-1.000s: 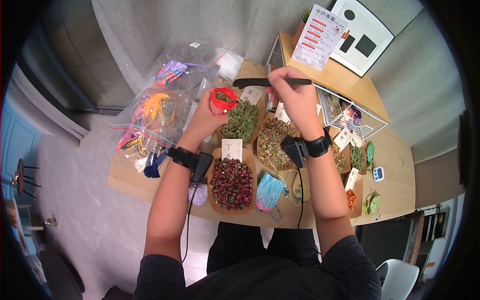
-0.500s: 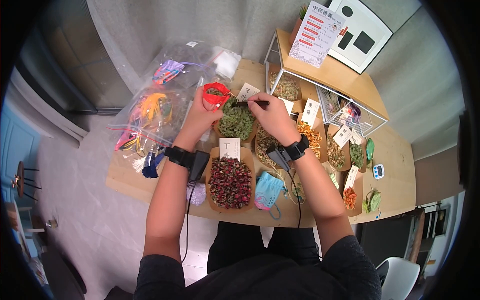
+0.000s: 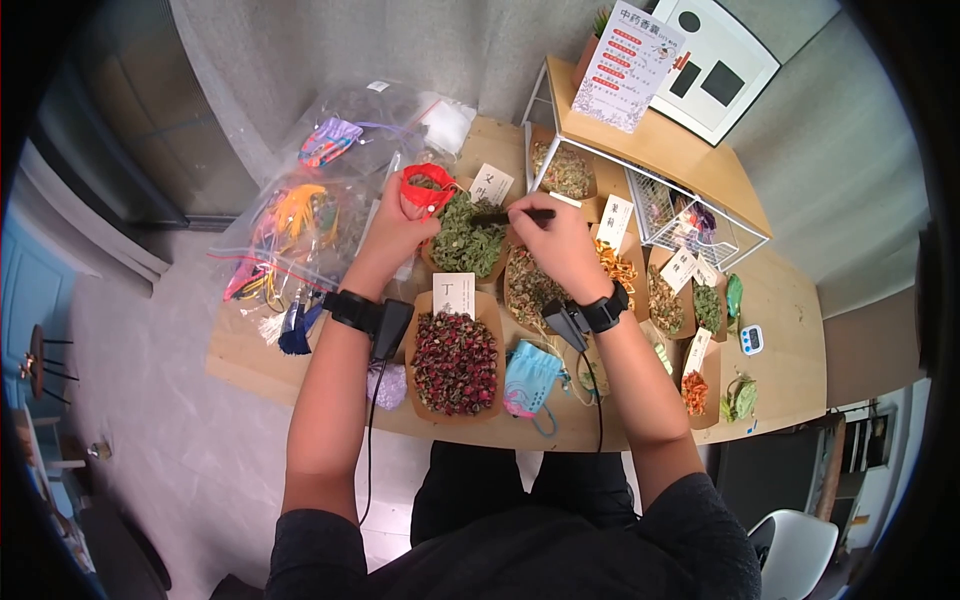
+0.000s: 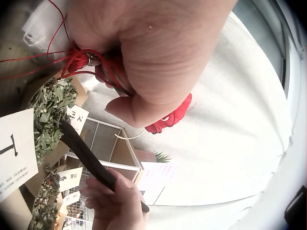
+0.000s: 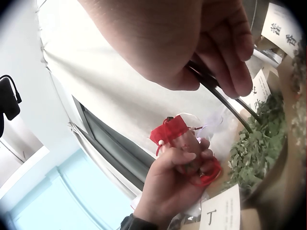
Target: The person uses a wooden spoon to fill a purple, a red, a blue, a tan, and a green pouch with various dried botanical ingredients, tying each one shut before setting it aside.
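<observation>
Head view: left hand [image 3: 398, 232] grips the red pouch [image 3: 426, 199], mouth up and spread. Likely held that way so what's inside stays put and the opening stays reachable. Pouch sits just past my left thumb, near side of the leaf heap [image 3: 467, 242]. Right hand [image 3: 556, 243] pinches the dark tweezers [image 3: 490, 218], pointed left into the leaves. Heap lies between my hands, so the reach is short for both. Red buds [image 3: 455, 365] are nearer my body, below the left hand, with their label card [image 3: 454, 295] at the far end, probably so it reads from my seat. Blue pouch [image 3: 532, 372] is below the right hand.

Left wrist view: left fingers curl round the pouch, some hidden behind the palm. Red cords [image 4: 33, 58] trail off past the fingers, loose; I guess that keeps the neck from cinching. Tweezers come in from my other hand, fingers well back from the tips.

Right wrist view: thumb and fingers clamp the tweezers high up, two prongs down in the leaves. Probably keeps fingers out of the heap. Can't tell whether the tips have caught a leaf.
</observation>
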{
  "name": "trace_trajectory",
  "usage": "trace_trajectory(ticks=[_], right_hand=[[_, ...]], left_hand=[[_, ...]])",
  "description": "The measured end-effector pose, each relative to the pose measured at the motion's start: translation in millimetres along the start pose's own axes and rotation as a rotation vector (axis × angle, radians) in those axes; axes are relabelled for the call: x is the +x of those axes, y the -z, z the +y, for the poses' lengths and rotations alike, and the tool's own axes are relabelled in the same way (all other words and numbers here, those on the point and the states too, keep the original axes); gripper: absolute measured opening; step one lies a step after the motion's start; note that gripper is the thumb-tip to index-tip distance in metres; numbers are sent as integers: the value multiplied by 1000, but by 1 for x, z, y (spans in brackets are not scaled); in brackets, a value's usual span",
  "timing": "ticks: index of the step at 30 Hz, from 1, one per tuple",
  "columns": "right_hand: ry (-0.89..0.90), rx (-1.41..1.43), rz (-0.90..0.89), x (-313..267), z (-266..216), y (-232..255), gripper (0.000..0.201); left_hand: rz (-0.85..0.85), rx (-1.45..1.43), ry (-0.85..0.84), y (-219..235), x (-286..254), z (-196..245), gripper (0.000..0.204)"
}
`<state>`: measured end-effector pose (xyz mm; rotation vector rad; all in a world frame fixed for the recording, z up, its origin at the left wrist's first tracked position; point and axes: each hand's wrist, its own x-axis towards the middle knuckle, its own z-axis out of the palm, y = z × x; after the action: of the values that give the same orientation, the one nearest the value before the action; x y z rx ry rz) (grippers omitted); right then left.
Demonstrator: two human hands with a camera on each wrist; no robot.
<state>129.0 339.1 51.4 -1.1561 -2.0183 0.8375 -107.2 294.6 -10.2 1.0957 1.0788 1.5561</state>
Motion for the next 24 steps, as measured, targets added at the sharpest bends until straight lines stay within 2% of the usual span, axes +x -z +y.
trace_trajectory(ticks=[1, 4, 8, 12, 18, 21, 24], right_hand=[[37, 31, 36, -1, 0, 2, 18], [45, 144, -31, -9, -9, 15, 17], [77, -21, -161, -29, -28, 24, 16], [150, -89, -189, -31, -22, 10, 18], [68, -21, -80, -14, -11, 0, 18], [85, 18, -74, -9, 2, -4, 18], [52, 52, -14, -7, 3, 5, 18]], left_hand=[[-1, 12, -6, 0, 0, 0, 65], [-3, 12, 3, 0, 0, 1, 65], [-7, 0, 5, -2, -1, 4, 66], [-15, -36, -1, -4, -2, 5, 68], [-12, -51, -2, -3, -1, 2, 68], [-20, -52, 4, -2, 0, 2, 68], [-22, -9, -2, 1, 1, -1, 68]])
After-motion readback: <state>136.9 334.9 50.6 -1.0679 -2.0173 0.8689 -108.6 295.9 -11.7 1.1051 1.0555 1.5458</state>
